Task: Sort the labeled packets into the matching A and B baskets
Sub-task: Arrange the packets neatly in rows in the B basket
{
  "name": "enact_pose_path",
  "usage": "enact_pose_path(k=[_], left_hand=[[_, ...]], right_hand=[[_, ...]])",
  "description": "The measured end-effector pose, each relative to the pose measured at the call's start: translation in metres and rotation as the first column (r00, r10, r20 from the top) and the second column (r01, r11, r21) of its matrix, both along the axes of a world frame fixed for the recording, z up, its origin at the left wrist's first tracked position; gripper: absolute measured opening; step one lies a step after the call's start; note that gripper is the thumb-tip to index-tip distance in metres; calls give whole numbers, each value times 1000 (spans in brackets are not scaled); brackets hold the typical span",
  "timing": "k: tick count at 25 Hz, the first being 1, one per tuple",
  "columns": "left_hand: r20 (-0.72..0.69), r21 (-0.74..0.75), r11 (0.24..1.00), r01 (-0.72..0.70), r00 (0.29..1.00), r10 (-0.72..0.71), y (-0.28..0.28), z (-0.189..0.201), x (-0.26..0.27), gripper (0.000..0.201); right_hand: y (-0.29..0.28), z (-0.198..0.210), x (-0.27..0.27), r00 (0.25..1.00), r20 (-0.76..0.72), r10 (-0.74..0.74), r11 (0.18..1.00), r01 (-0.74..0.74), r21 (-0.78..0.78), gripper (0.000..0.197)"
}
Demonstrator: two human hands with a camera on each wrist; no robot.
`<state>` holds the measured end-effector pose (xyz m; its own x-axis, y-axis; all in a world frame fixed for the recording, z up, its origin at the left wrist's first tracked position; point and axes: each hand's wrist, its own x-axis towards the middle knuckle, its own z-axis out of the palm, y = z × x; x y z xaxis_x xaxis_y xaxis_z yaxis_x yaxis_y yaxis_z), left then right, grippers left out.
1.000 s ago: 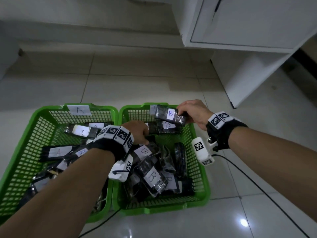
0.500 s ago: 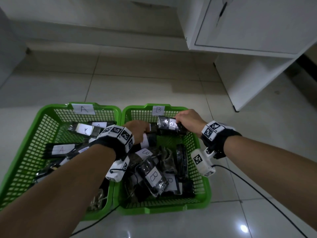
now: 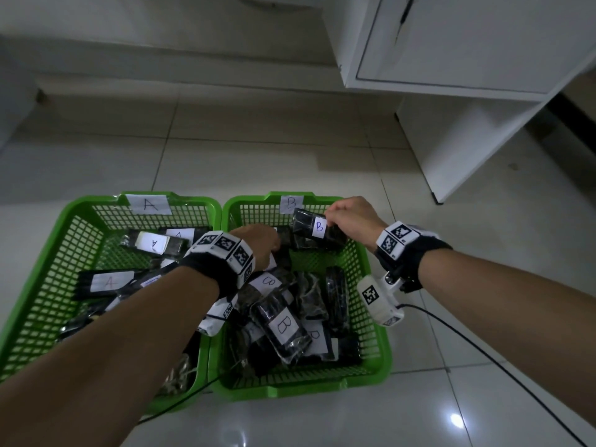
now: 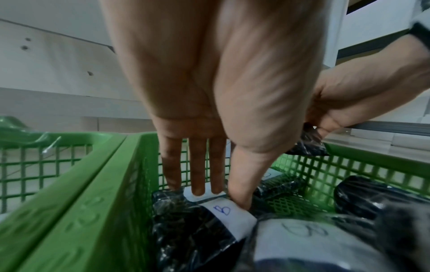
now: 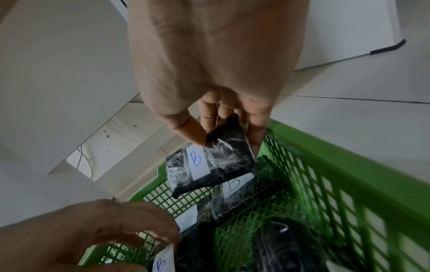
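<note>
Right hand (image 3: 350, 221) has lifted B packet (image 3: 317, 232) slightly; left hand (image 3: 258, 241) still low

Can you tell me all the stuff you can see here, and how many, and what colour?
A basket: one, green, on the floor at left, white A tag on its far wall.
B basket: one, green, right beside it, white B tag.
A packets: several, black with white labels, in the A basket.
B packets: a pile, black with white labels, in the B basket.
held packet: one, black, blue B on its label, above the B basket's far end.
cabinet: one, white, far right.
floor: pale tiles.
left hand: fingers straight, touching a B packet.
right hand: pinches the held packet.
</note>
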<state>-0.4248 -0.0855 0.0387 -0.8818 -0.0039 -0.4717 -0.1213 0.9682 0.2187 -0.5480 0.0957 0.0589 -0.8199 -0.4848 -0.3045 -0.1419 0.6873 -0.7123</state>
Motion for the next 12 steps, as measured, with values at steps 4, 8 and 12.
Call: enact_pose_path(k=[4,8,12], left_hand=[[-107,199,978,69,993,-48,41,14,1,29],[149,275,952,134,972,-180,79,22,4,62],[280,294,945,145,932,-230,83,22,14,77]], right_hand=[[5,6,-5,997,26,-71,996,73,-59,8],[13,12,-5,986,139,-90,991,102,-86,7],[21,12,-6,997,80,-17,999,20,-38,15]])
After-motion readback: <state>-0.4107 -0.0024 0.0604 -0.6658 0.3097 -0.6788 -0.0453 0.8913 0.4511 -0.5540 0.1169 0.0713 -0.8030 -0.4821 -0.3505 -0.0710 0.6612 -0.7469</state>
